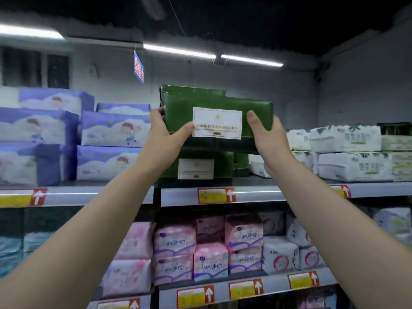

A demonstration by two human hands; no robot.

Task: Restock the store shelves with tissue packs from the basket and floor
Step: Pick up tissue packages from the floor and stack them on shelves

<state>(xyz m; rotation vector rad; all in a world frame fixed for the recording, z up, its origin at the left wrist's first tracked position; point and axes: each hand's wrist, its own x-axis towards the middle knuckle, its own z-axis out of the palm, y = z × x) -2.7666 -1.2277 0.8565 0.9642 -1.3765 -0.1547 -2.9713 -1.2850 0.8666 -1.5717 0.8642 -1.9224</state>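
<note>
A dark green tissue pack (214,103) with a white label is held up at top-shelf height. My left hand (166,132) grips its left end, thumb across the front. My right hand (266,132) grips its right end, thumb on the front face. Directly below it another green tissue pack (200,166) lies on the top shelf (256,192); the held pack sits just above or on it, contact unclear. More green wrapping shows behind the held pack. No basket or floor is in view.
Blue-purple tissue packs (111,128) are stacked on the top shelf to the left, white packs (347,139) to the right. Pink and white packs (209,246) fill the shelf below. Price tags line the shelf edges. A blue sign (138,66) hangs from the ceiling.
</note>
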